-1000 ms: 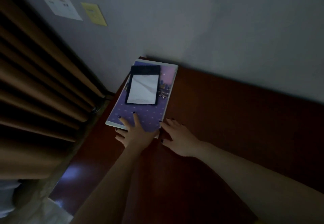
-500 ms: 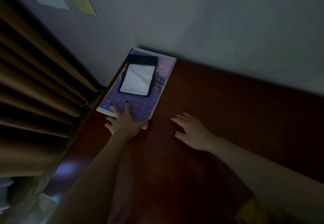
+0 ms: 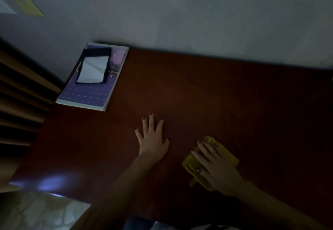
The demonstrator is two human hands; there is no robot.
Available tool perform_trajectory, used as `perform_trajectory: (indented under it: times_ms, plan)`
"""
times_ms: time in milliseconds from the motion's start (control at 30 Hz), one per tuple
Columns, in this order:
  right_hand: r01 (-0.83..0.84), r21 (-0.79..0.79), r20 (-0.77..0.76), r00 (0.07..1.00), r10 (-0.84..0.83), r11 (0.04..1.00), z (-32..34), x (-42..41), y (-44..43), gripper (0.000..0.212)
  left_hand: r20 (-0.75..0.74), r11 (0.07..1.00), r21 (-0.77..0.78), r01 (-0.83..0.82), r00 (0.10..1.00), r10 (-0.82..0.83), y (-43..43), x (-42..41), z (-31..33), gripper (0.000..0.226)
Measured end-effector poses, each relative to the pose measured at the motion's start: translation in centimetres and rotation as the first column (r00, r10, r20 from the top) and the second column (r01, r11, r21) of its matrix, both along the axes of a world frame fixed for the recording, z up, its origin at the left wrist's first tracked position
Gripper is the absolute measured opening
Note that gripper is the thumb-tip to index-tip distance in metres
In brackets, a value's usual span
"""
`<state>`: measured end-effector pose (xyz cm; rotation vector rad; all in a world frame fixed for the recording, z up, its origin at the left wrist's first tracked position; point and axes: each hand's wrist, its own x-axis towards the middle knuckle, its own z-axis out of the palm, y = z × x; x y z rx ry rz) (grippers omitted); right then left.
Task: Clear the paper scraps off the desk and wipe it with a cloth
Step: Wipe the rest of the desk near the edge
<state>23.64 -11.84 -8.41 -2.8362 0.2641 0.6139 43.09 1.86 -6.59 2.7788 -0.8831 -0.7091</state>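
A dark reddish-brown desk (image 3: 225,100) fills the middle of the dim head view. My left hand (image 3: 153,138) lies flat on it with fingers spread and nothing under it. To its right, my right hand (image 3: 214,163) presses down on a folded yellow cloth (image 3: 228,155) near the desk's front. The cloth sticks out past the fingers on both sides. No paper scraps show on the desk surface.
A purple notebook (image 3: 90,94) lies in the desk's far left corner with a dark-framed white pad (image 3: 93,67) on top. The grey wall (image 3: 198,13) runs behind, with a yellow note (image 3: 27,4). Brown curtains (image 3: 21,89) hang left; pale floor (image 3: 45,211) shows below.
My left hand has come off the purple notebook and now rests on bare desk. My right hand has moved right and back onto the yellow cloth. The view has swung right.
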Motion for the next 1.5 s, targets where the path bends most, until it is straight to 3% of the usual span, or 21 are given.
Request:
perform_trajectory:
  times_ms: [100, 300, 400, 567, 700, 900, 1067, 1200, 1267, 1367, 1433, 1500]
  plan:
    - [0.001, 0.003, 0.024, 1.0, -0.001, 1.0, -0.5, -2.0, 1.4, 0.06, -0.005, 0.996, 0.042, -0.083, 0.997, 0.083, 0.1, -3.5, 0.1, 0.066]
    - [-0.247, -0.004, 0.064, 0.967, 0.247, 0.969, -0.7, -8.4, -0.7, 0.059, -0.007, 0.957, 0.108, -0.268, 0.963, 0.27, 1.1, -10.8, -0.6, 0.067]
    - [-0.287, -0.027, 0.04, 0.957, 0.288, 0.957, -0.9, -11.2, -3.7, 0.059, -0.022, 0.938, 0.121, -0.325, 0.944, 0.33, 1.5, -12.9, -0.8, 0.065]
    - [-0.223, -0.067, 0.014, 0.974, 0.224, 0.972, -0.4, -11.1, -9.8, 0.067, -0.161, 0.95, 0.168, -0.264, 0.943, 0.291, 2.0, -11.8, -0.5, 0.056]
    - [0.0, -0.066, -0.062, 0.998, -0.004, 0.998, -0.2, -7.0, -12.0, 0.062, -0.221, 0.959, 0.205, -0.196, 0.945, 0.24, 2.1, -10.7, -0.2, 0.056]
    - [0.311, -0.006, -0.069, 0.948, -0.311, 0.95, -0.5, -0.7, -9.0, 0.058, -0.22, 0.953, 0.293, -0.073, 0.965, 0.142, 1.9, -10.2, 1.1, 0.068]
    - [0.123, -0.033, -0.029, 0.992, -0.124, 0.992, -0.4, 0.0, -1.3, 0.056, -0.275, 0.939, 0.34, 0.051, 0.96, 0.048, 2.4, -9.3, 1.6, 0.075]
    - [-0.122, -0.023, 0.12, 0.985, 0.124, 0.992, -1.3, -4.6, 3.4, 0.054, -0.379, 0.924, 0.371, 0.093, 0.924, 0.059, 1.2, -8.7, 2.4, 0.072]
    - [-0.191, -0.051, 0.124, 0.973, 0.196, 0.98, -1.8, -8.1, 3.7, 0.053, -0.383, 0.894, 0.439, 0.095, 0.919, 0.09, -0.4, -9.0, 2.2, 0.071]
    - [-0.179, -0.06, 0.127, 0.974, 0.185, 0.982, -2.1, -13.6, 2.0, 0.054, -0.312, 0.86, 0.508, 0.044, 0.94, 0.135, -2.0, -10.0, 1.5, 0.082]
    - [-0.086, -0.074, 0.062, 0.994, 0.091, 0.994, -1.9, -16.8, -0.4, 0.051, -0.246, 0.854, 0.519, 0.036, 0.963, 0.109, -1.9, -10.6, 0.8, 0.088]
    - [0.08, -0.087, 0.015, 0.997, -0.079, 0.993, -1.6, -19.5, -3.6, 0.053, -0.214, 0.883, 0.468, 0.03, 0.974, 0.081, -1.0, -10.9, 0.6, 0.079]
